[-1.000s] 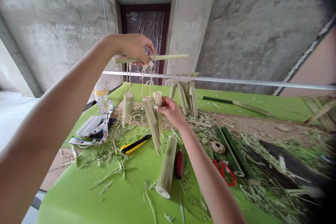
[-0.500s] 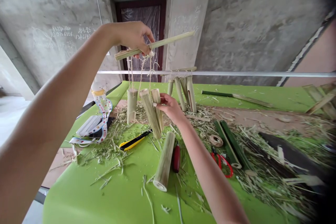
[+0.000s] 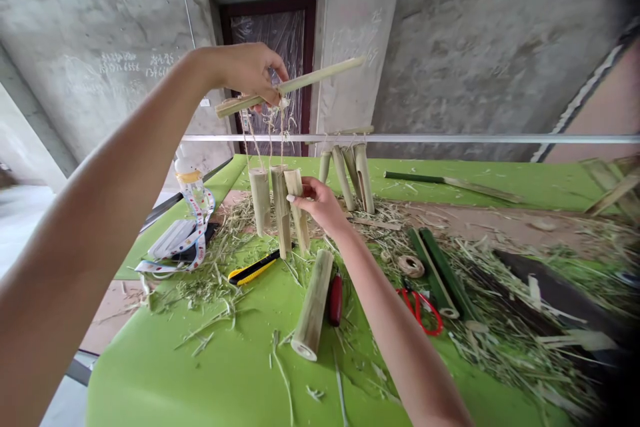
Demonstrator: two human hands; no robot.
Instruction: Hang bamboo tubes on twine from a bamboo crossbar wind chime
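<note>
Left grip (image 3: 245, 73) closed on a bamboo crossbar (image 3: 320, 77), three bamboo tubes (image 3: 281, 213) hanging by twine (image 3: 270, 140) below it, right grip (image 3: 320, 203) closed on the rightmost tube (image 3: 300, 227), yellow utility knife (image 3: 253, 267) below both grips on the green counter (image 3: 150, 380)

Pale handwritten digits (image 3: 133, 65) mark the concrete wall (image 3: 90, 7); too blurred to read.

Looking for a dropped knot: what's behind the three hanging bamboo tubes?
Behind the three hanging bamboo tubes lie loose straw and the green mat. The right hand covers part of the rightmost tube, so what's behind there is hidden.
</note>
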